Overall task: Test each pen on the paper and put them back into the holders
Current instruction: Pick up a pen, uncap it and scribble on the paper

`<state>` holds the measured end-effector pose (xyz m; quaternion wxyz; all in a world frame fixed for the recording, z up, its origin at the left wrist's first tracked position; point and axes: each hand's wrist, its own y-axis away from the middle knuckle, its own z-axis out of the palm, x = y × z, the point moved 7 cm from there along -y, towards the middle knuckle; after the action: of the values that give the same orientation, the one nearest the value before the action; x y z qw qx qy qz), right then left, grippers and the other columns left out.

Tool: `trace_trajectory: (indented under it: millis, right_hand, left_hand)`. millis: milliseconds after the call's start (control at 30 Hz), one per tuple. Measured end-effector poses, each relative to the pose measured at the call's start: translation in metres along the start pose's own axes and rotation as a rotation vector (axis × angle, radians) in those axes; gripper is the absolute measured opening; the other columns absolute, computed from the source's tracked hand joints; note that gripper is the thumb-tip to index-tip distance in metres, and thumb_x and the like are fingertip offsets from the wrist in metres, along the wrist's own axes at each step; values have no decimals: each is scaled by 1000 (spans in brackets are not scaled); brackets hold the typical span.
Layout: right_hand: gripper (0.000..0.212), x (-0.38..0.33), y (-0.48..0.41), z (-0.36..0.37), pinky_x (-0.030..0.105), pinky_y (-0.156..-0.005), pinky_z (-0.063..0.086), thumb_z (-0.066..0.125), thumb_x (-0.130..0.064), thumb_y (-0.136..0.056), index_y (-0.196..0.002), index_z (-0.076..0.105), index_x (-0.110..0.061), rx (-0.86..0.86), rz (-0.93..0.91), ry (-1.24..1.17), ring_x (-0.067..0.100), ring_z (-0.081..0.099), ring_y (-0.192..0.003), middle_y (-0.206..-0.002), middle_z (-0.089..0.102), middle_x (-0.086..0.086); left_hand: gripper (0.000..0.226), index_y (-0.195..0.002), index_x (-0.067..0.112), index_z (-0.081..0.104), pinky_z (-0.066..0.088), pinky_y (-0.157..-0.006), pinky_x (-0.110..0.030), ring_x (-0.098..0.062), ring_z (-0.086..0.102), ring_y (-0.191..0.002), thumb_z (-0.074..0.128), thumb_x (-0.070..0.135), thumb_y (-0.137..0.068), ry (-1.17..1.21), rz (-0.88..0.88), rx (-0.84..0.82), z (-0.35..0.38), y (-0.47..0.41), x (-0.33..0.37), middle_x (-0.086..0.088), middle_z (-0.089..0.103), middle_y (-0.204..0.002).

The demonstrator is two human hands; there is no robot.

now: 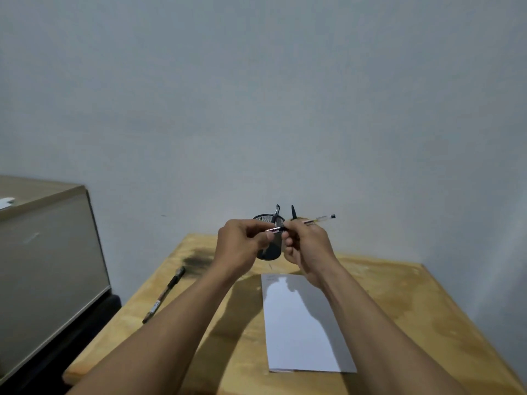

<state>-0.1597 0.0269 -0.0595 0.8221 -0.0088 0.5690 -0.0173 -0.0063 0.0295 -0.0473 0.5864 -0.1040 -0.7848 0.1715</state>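
Gripping the pen (316,219) by its barrel with the right hand (306,249), pinching its dark front end with the left hand (242,246), raised over the bench (399,295) just before the holder (268,253). Probably uncapping, ahead of testing on the paper (302,323) below. Slim, clear-barrelled, dark at the far tip, tilted up rightward.

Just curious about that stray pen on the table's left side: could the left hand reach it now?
Probably, once freed: the left hand pinches the clear pen that the right hand also holds. Nothing on the table stands between it and the stray pen.
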Motion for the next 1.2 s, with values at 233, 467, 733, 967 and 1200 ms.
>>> trace_trajectory:
  millis: [233,467,733,967,1200]
  right_hand:
    - [28,6,-2,-8,19,-49,45,61,-5,-98,-71,61,-12,-68,5,-21,12,51,-54,-64,59,8]
    - [26,8,-6,-11,21,-47,43,62,-3,-95,-70,61,-10,10,-59,72,13,50,-51,-60,58,9]
    - [21,19,-13,-24,20,-46,44,62,-3,-93,-72,61,-8,150,-41,41,10,49,-47,-56,58,5]
    - [23,20,-17,-31,20,-44,42,60,0,-91,-70,63,-6,219,-64,36,10,47,-44,-52,58,5]
    - [27,21,-20,-28,21,-45,43,62,-2,-92,-66,62,-8,211,-91,27,10,48,-43,-54,59,6]
  left_hand:
    - [14,-88,2,76,60,-71,-37,-19,60,-62,63,4,-94,141,-87,-96,7,-5,-10,-8,63,-67]
    - [22,-77,-2,74,62,-77,-35,-18,57,-62,62,5,-95,210,-202,-112,15,-6,-23,-7,61,-65]
    - [20,-88,-11,73,63,-79,-37,-18,56,-63,62,4,-94,215,-260,-138,28,-16,-31,-14,61,-71]
    - [21,-78,4,78,60,-78,-38,-18,58,-62,64,9,-93,140,-225,-161,36,-21,-36,-7,63,-64]
    - [22,-77,1,74,62,-82,-37,-18,56,-62,62,5,-95,168,-259,-208,35,-25,-32,-10,60,-66]
